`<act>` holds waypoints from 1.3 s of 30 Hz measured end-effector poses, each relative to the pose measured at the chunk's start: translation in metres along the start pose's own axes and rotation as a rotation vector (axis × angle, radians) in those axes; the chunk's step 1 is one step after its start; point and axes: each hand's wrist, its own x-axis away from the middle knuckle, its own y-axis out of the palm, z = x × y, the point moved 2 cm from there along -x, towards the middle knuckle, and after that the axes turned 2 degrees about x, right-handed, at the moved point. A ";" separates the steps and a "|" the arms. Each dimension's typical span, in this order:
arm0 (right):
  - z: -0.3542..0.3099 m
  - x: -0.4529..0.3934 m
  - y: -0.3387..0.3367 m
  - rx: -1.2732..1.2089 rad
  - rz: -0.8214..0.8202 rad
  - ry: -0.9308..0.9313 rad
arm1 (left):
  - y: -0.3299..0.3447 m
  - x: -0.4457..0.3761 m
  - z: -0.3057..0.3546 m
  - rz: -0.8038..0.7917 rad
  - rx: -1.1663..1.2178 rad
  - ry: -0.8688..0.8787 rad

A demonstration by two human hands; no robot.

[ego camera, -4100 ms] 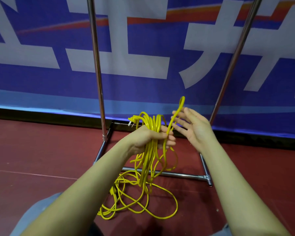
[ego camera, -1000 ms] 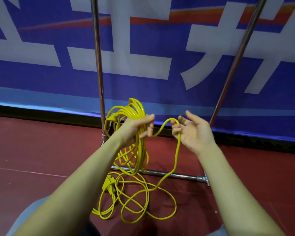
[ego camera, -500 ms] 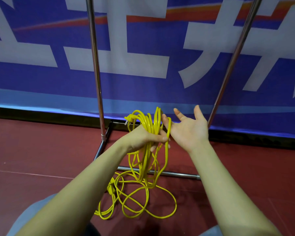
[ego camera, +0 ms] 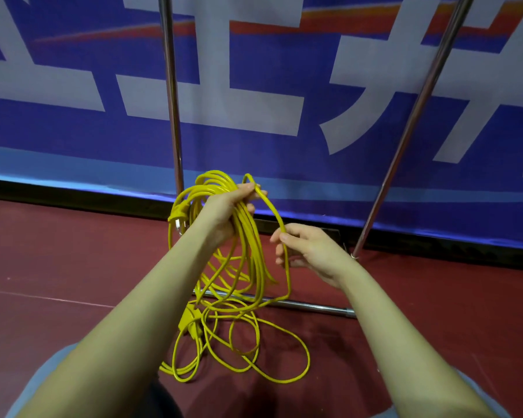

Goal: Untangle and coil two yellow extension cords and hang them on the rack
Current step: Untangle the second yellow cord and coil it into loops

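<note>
My left hand point(ego camera: 227, 210) grips a bundle of yellow cord loops point(ego camera: 212, 188) held up in front of the rack; the loops hang down below it, and a plug point(ego camera: 178, 219) dangles at their left side. My right hand point(ego camera: 307, 251) pinches one strand of the same cord point(ego camera: 280, 220) between thumb and fingers, just right of and below the left hand. That strand arcs up to the left hand's fingertips. More yellow cord point(ego camera: 248, 348) lies in loose tangled loops on the red floor, with a socket block point(ego camera: 191, 322) among them.
The metal rack has a left upright point(ego camera: 172, 95), a slanted right upright point(ego camera: 417, 116) and a floor bar point(ego camera: 308, 306) behind the cord pile. A blue banner with white characters point(ego camera: 254, 86) covers the wall behind. My knees show at the bottom corners.
My right hand has dropped from beside the bundle, closed on one strand and drawn it down and to the right. The left hand has tilted the bundle to the left.
</note>
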 end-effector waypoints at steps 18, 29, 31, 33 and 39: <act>-0.027 -0.016 -0.041 -1.519 0.434 -0.254 | 0.027 0.040 -0.047 -0.696 -0.388 -0.302; -0.005 -0.010 -0.051 -0.869 0.482 -0.015 | 0.044 0.037 -0.038 -0.542 -0.161 -0.205; 0.000 -0.010 -0.046 -0.634 0.422 0.066 | 0.043 0.035 -0.030 -0.436 -0.082 -0.167; 0.001 -0.008 -0.038 -0.441 0.295 0.126 | 0.041 0.030 -0.023 -0.326 0.042 -0.124; 0.007 -0.001 -0.016 0.003 -0.071 0.026 | 0.026 0.019 -0.007 -0.079 0.279 -0.014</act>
